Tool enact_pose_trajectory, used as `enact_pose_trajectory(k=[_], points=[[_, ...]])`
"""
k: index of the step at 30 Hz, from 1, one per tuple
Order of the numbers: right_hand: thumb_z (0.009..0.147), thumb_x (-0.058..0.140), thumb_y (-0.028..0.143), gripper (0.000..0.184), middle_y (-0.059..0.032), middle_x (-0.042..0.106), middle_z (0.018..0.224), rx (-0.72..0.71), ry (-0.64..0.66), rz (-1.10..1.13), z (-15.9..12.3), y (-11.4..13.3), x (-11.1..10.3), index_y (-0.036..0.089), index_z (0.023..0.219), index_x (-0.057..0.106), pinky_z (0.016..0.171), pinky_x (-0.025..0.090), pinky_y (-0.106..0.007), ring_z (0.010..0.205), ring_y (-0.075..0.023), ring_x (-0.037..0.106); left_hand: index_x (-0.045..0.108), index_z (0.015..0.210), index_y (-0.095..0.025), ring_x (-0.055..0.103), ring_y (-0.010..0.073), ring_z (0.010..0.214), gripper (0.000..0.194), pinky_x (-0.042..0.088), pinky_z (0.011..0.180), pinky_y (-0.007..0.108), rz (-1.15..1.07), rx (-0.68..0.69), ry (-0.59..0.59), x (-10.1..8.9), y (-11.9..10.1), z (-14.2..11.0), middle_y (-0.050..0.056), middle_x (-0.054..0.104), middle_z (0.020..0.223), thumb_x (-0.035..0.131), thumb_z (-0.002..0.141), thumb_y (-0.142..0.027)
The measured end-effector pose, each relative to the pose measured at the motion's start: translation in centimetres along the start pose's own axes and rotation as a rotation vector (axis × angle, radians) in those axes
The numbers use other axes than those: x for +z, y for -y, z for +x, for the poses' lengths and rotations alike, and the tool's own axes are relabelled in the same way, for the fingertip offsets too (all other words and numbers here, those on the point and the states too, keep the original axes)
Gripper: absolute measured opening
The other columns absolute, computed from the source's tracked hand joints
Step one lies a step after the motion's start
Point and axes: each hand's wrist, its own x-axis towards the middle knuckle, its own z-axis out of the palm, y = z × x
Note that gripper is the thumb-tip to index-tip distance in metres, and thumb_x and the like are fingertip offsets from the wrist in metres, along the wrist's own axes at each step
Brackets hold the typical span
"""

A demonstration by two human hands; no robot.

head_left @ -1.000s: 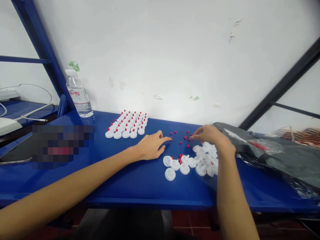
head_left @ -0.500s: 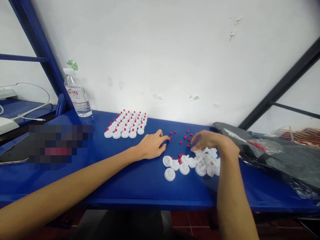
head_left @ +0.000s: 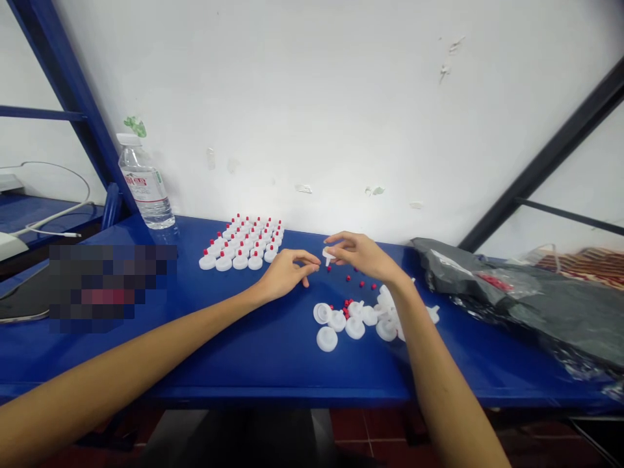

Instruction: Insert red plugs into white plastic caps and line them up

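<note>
My right hand (head_left: 358, 252) pinches a white spouted cap (head_left: 327, 254) above the table, its narrow spout pointing down. Just left of it, my left hand (head_left: 288, 272) has thumb and forefinger closed on a small red cap, which is mostly hidden at the fingertips. Loose red caps (head_left: 361, 284) are scattered below my right hand. Nearer the front lies a pile of white spouted caps (head_left: 355, 327), partly covered by my right forearm, with several red caps among them. Rows of white caps topped with red ones (head_left: 240, 260) stand upright left of my left hand.
A clear water bottle (head_left: 146, 188) stands at the back left by the blue frame post. Dark plastic bags (head_left: 526, 312) spread over the right side of the blue table (head_left: 273, 357). A white wall rises behind, and a blurred dark item lies at the left.
My right hand has gone from the pile up and left, now carrying a white spouted cap. My left hand has drawn slightly back left with a red cap. The view has shifted slightly.
</note>
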Motion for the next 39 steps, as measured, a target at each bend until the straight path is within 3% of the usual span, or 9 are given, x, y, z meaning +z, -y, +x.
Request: enact_pose_trajectory(k=[2, 7, 13, 20, 26, 31, 35, 39], points=[[0.087, 0.070, 0.041, 0.035, -0.0070, 0.074, 0.091, -0.028, -0.009, 0.051, 0.2, 0.2, 0.8, 0.018, 0.113, 0.068, 0.080, 0.062, -0.036, 0.080, -0.0184, 0.072, 0.071, 0.108, -0.012, 0.064, 0.0123, 0.053, 0.033, 0.040, 0.046, 0.021, -0.087, -0.049, 0.005, -0.1, -0.2, -0.1, 0.007, 0.074, 0.080, 0.065, 0.087, -0.037], [0.090, 0.067, 0.039, 0.035, -0.0087, 0.074, 0.102, 0.009, -0.032, 0.139, 0.5, 0.5, 1.6, 0.016, 0.117, 0.069, 0.083, 0.062, -0.032, 0.084, -0.0163, 0.073, 0.070, 0.111, -0.010, 0.067, 0.0121, 0.057, 0.036, 0.036, 0.040, 0.019, -0.208, -0.076, -0.007, -0.3, 0.0, -0.1, 0.013, 0.074, 0.105, 0.065, 0.088, -0.037], [0.093, 0.064, 0.034, 0.027, -0.0080, 0.074, 0.107, 0.025, -0.053, 0.185, 0.6, 1.2, 2.2, 0.016, 0.109, 0.074, 0.085, 0.060, -0.031, 0.091, -0.0168, 0.071, 0.071, 0.104, -0.010, 0.065, 0.0107, 0.056, 0.035, 0.034, 0.040, 0.018, -0.283, -0.108, -0.049, -0.3, 0.1, -0.1, 0.013, 0.074, 0.104, 0.068, 0.085, -0.039], [0.092, 0.063, 0.039, 0.029, -0.0073, 0.075, 0.108, -0.076, -0.085, 0.036, 0.5, 1.5, 2.7, 0.019, 0.110, 0.074, 0.077, 0.056, -0.029, 0.094, -0.0194, 0.070, 0.073, 0.103, -0.013, 0.060, 0.0074, 0.056, 0.040, 0.033, 0.042, 0.018, -0.396, -0.104, -0.102, -0.6, 0.6, 0.0, 0.013, 0.073, 0.106, 0.074, 0.080, -0.046], [0.089, 0.066, 0.050, 0.037, -0.0095, 0.077, 0.101, -0.016, -0.122, 0.071, 0.8, 1.0, 2.7, 0.017, 0.103, 0.075, 0.074, 0.055, -0.028, 0.089, -0.0214, 0.073, 0.068, 0.118, -0.014, 0.056, 0.0060, 0.053, 0.049, 0.032, 0.041, 0.018, -0.462, -0.109, -0.167, -1.3, 0.0, 0.2, 0.010, 0.071, 0.098, 0.077, 0.078, -0.040], [0.092, 0.060, 0.053, 0.042, -0.0115, 0.077, 0.101, 0.099, -0.035, 0.218, 0.5, 1.4, 2.7, 0.014, 0.098, 0.075, 0.071, 0.053, -0.023, 0.087, -0.0193, 0.075, 0.065, 0.124, -0.019, 0.053, 0.0035, 0.052, 0.055, 0.031, 0.042, 0.018, -0.579, -0.098, -0.082, -1.9, -0.4, 0.3, 0.006, 0.065, 0.098, 0.077, 0.079, -0.048], [0.097, 0.054, 0.052, 0.043, -0.0130, 0.076, 0.106, 0.178, 0.097, 0.312, 0.3, 1.1, 2.8, 0.015, 0.101, 0.074, 0.069, 0.053, -0.021, 0.086, -0.0167, 0.075, 0.071, 0.109, -0.018, 0.053, 0.0027, 0.055, 0.048, 0.028, 0.043, 0.017, -0.606, -0.140, 0.029, -2.0, -0.9, 0.0, 0.005, 0.062, 0.099, 0.075, 0.078, -0.054], [0.098, 0.055, 0.048, 0.036, -0.0112, 0.077, 0.104, 0.185, 0.136, 0.302, 0.2, 0.7, 2.8, 0.016, 0.102, 0.073, 0.069, 0.053, -0.020, 0.083, -0.0146, 0.075, 0.072, 0.101, -0.017, 0.053, 0.0045, 0.059, 0.049, 0.030, 0.045, 0.017, -0.609, -0.193, 0.031, -2.0, -1.4, -0.3, 0.006, 0.064, 0.098, 0.075, 0.076, -0.058]])
